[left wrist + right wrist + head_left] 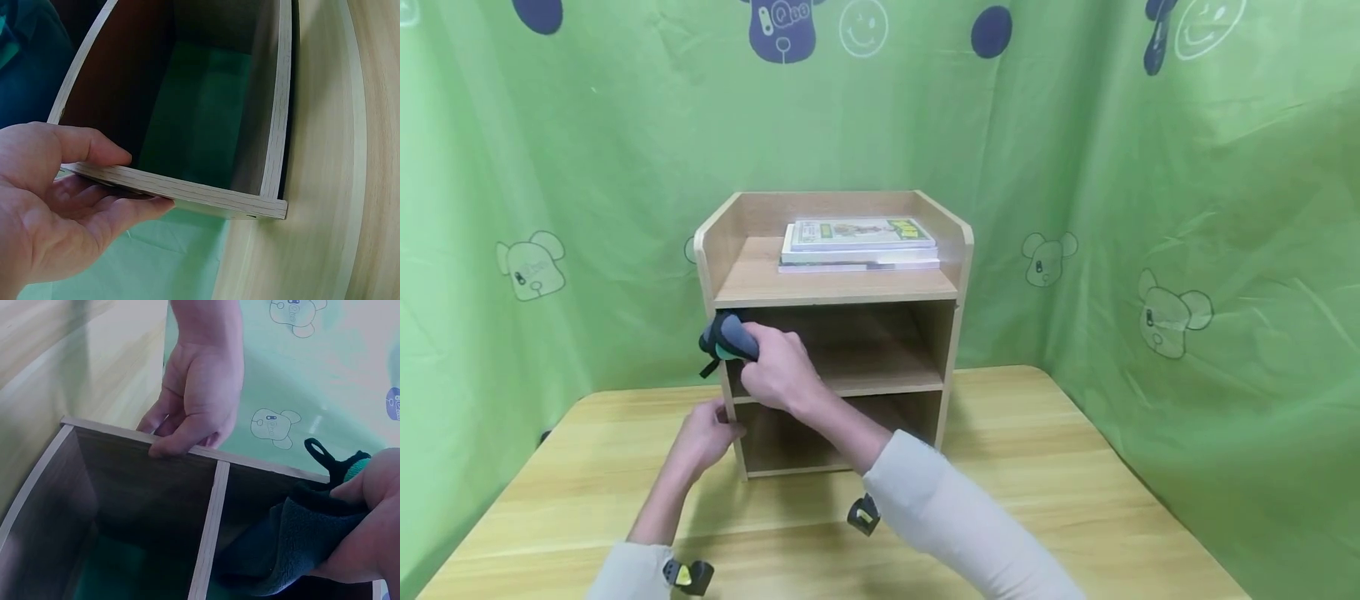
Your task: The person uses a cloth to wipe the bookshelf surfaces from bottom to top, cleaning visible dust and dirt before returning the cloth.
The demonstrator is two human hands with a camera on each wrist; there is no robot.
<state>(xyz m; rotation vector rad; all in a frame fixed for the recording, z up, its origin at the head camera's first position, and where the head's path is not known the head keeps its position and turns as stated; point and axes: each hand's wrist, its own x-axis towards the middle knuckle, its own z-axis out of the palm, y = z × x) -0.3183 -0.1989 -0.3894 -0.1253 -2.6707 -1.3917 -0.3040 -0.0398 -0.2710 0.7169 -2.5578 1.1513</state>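
A small wooden shelf unit [835, 289] stands on the table, with a raised rim on top and two compartments beneath. My left hand [703, 435] grips the front edge of its left side panel beside the lower compartment, thumb on the inner face and fingers outside, as the left wrist view shows. In my right hand [781, 372] is a bunched dark blue cleaning cloth [294, 540] with a black loop and a bit of green. The cloth lies at the left panel of the upper compartment, partly inside it. The right fingertips are hidden by the cloth.
A stack of books [861, 250] lies on the shelf's top. The wooden table [1030, 467] extends to both sides of the unit. Green printed curtains [880, 125] hang behind it and along the sides. Dark strap devices are on both sleeves.
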